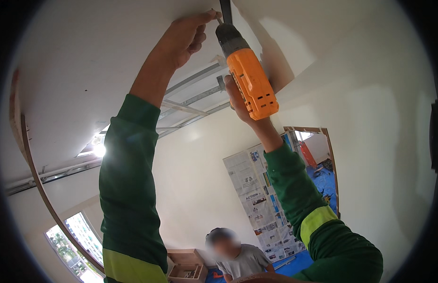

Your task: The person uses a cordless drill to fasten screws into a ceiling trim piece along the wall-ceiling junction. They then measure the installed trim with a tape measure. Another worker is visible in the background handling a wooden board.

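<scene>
Left hand (pixel 183 41) and right hand (pixel 236 97) would likely do best keeping the orange power drill (pixel 252 82) square to the ceiling (pixel 82 52), fingertips (pixel 211 15) clear of its black chuck (pixel 230 37). That drill sits in the right hand, apparently closed round its handle; left of it, the other holds thumb and forefinger nearly together, whether on a screw I cannot tell.

Tilted between twelve and one o'clock in view, an orange-and-black power drill (pixel 249 78) points its slim shaft (pixel 220 20) toward eleven.
</scene>
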A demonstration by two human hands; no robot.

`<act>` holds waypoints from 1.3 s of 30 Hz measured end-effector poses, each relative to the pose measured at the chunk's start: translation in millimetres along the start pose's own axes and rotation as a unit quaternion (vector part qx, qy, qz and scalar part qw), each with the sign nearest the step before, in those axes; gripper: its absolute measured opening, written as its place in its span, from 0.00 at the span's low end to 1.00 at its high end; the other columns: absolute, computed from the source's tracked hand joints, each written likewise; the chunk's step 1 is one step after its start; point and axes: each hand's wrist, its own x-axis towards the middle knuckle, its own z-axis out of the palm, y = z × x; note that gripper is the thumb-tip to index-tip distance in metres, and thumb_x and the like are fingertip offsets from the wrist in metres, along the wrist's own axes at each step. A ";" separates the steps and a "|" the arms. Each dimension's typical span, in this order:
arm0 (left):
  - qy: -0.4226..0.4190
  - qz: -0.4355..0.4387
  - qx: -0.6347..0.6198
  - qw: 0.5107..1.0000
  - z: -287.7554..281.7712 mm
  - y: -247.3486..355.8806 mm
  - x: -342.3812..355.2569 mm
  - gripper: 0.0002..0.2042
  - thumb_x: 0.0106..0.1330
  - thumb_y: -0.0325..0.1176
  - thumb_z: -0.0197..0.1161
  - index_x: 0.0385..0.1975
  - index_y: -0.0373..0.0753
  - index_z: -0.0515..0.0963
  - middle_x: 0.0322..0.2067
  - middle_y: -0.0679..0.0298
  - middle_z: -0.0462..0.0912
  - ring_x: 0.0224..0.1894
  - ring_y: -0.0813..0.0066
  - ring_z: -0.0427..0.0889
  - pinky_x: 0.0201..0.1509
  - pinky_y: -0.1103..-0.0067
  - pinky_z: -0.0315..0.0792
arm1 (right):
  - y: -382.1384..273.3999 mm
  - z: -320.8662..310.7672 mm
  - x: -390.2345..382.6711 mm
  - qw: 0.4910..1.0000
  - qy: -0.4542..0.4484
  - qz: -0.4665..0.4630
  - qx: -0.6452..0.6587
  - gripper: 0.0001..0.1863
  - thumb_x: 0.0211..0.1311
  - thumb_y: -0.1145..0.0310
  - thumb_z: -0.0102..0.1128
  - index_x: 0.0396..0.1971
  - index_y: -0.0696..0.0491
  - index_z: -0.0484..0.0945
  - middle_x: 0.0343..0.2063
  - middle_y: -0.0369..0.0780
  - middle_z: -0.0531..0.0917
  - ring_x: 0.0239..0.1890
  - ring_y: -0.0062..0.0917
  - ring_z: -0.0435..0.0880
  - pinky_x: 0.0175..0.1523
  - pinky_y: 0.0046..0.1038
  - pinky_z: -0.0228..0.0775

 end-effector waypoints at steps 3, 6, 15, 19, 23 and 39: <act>-0.010 -0.005 -0.021 1.000 -1.0 -2.1 1.3 0.15 0.78 0.45 0.63 0.50 0.41 0.87 0.20 0.79 0.52 0.22 0.84 0.51 0.27 0.81 0.48 | 0.4 1.2 -0.9 0.999 -0.002 -0.034 0.010 0.17 0.69 0.71 0.71 0.55 0.53 0.81 0.45 0.39 0.87 0.45 0.25 0.90 0.49 0.27 0.84; -0.012 -0.001 -0.028 1.000 -0.3 -5.1 3.3 0.17 0.79 0.46 0.64 0.52 0.39 0.86 0.20 0.80 0.52 0.21 0.86 0.50 0.25 0.83 0.48 | -1.5 0.2 0.3 0.999 0.002 -0.039 -0.009 0.16 0.69 0.70 0.72 0.54 0.53 0.82 0.45 0.37 0.88 0.45 0.25 0.90 0.50 0.27 0.83; -0.001 0.010 -0.030 1.000 4.1 -12.4 12.0 0.17 0.80 0.46 0.63 0.54 0.39 0.86 0.21 0.80 0.52 0.21 0.88 0.49 0.24 0.84 0.48 | 0.9 -8.2 2.2 1.000 -0.010 -0.011 -0.020 0.19 0.69 0.68 0.73 0.57 0.53 0.81 0.47 0.37 0.86 0.48 0.26 0.88 0.52 0.30 0.81; -0.014 -0.008 -0.041 0.999 0.5 -16.4 16.5 0.16 0.79 0.45 0.63 0.54 0.41 0.86 0.21 0.80 0.54 0.21 0.87 0.51 0.24 0.82 0.49 | 8.0 -7.1 1.9 0.998 -0.017 -0.017 -0.063 0.20 0.69 0.66 0.73 0.57 0.53 0.80 0.49 0.37 0.84 0.50 0.27 0.85 0.54 0.32 0.78; 0.044 0.038 0.241 0.969 -15.7 0.9 12.3 0.17 0.80 0.48 0.61 0.54 0.43 0.86 0.21 0.74 0.62 0.23 0.82 0.60 0.27 0.80 0.57 | 9.5 -6.7 3.5 0.998 -0.012 -0.006 -0.067 0.19 0.68 0.66 0.73 0.56 0.52 0.80 0.47 0.36 0.84 0.48 0.26 0.85 0.53 0.31 0.79; 0.201 0.126 0.409 0.881 -8.1 53.0 -4.1 0.28 0.74 0.54 0.63 0.24 0.31 0.86 0.33 0.49 0.87 0.38 0.57 0.85 0.48 0.65 0.77 | 13.7 -10.9 19.2 0.998 -0.031 0.002 -0.050 0.15 0.70 0.66 0.70 0.53 0.52 0.81 0.42 0.36 0.87 0.42 0.27 0.89 0.47 0.30 0.83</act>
